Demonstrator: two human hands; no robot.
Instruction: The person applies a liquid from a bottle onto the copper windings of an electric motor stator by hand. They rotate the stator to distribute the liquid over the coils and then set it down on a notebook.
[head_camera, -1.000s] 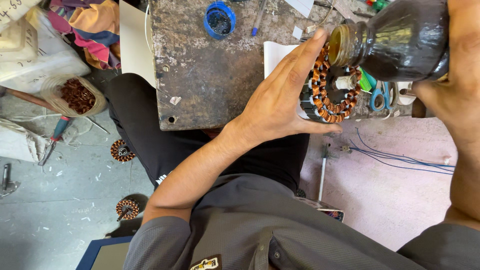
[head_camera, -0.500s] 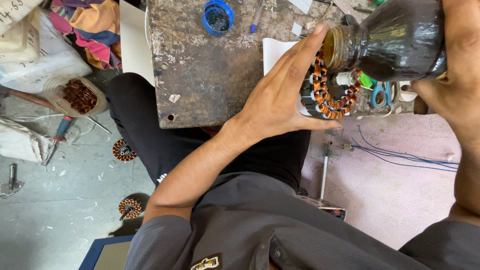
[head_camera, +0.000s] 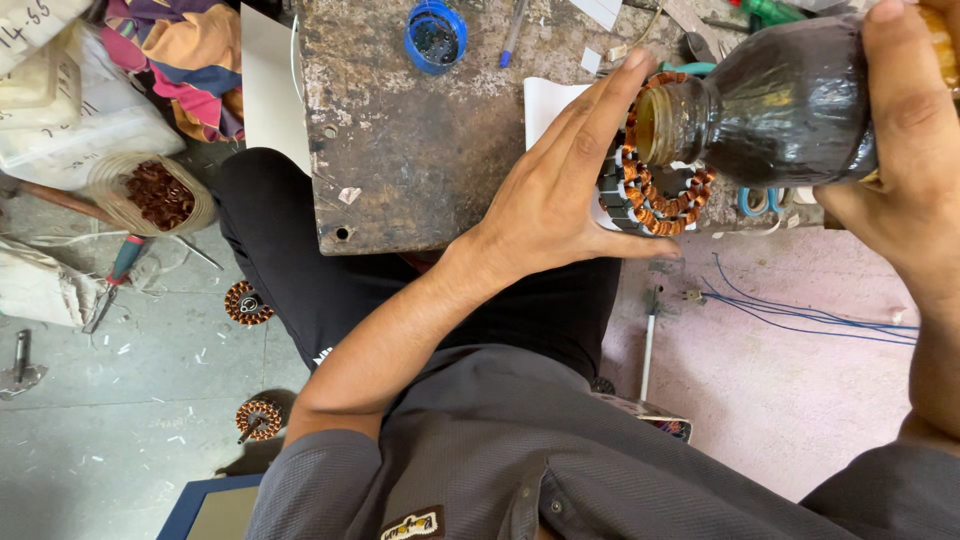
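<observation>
My right hand grips a dark plastic bottle tipped on its side, its open mouth over a round motor stator wound with copper coils. The stator rests on white paper at the edge of a worn dark workbench. My left hand cups the stator's left side, fingers spread and thumb under its near rim. The bottle hides part of the stator.
A blue cap and a pen lie on the bench. Blue-handled scissors lie beside the stator. On the floor are two small copper-wound stators, a bowl of copper bits, tools, blue wires.
The bottle has shifted slightly left, its mouth now further over the stator. My left hand stays on the stator.
</observation>
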